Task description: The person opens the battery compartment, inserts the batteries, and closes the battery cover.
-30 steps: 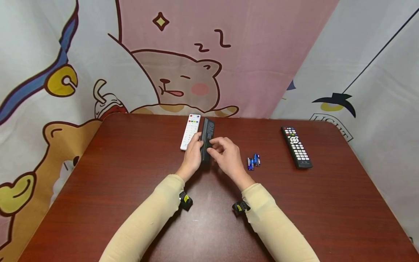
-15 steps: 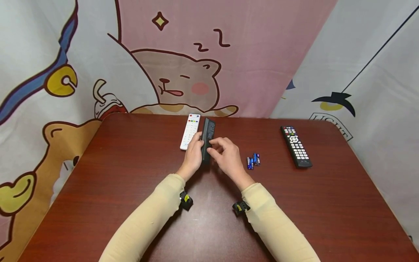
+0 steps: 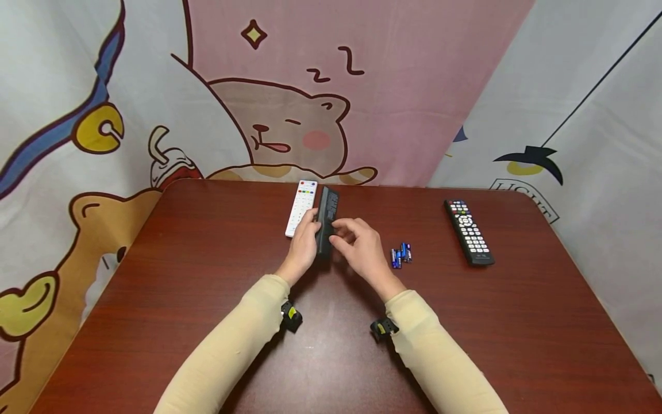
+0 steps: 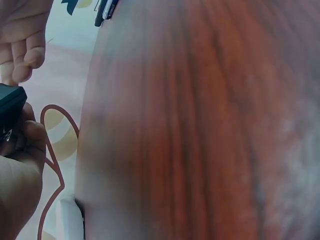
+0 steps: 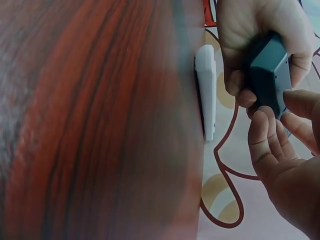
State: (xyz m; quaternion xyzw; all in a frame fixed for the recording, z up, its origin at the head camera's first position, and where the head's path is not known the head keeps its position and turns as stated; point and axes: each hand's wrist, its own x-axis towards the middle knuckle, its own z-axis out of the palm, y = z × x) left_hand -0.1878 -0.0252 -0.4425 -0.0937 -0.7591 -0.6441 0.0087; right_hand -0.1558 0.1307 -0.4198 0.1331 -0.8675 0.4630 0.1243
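Note:
Over the far middle of the table, my left hand (image 3: 301, 248) grips a black remote control (image 3: 325, 221) tilted on its side; rows of dark raised marks show near its far end. My right hand (image 3: 362, 247) is at its right side, thumb and index fingertips bent close together against it. In the right wrist view, the right thumb and fingers touch the remote's (image 5: 268, 70) edge; whether they pinch anything is hidden. A white remote control (image 3: 300, 210) lies just left, partly behind the left hand. Several blue batteries (image 3: 400, 255) lie right of the right hand.
A second black remote control (image 3: 468, 233) with white buttons lies farther right on the reddish-brown wooden table (image 3: 217, 253). Behind the table's far edge hangs a printed cartoon cloth (image 3: 403, 103). Each wrist wears a small black camera.
The black remote stays in the left hand at nearly the same spot, tilting very slightly. The right forearm has shifted a little to the right; the fingertips remain at the remote.

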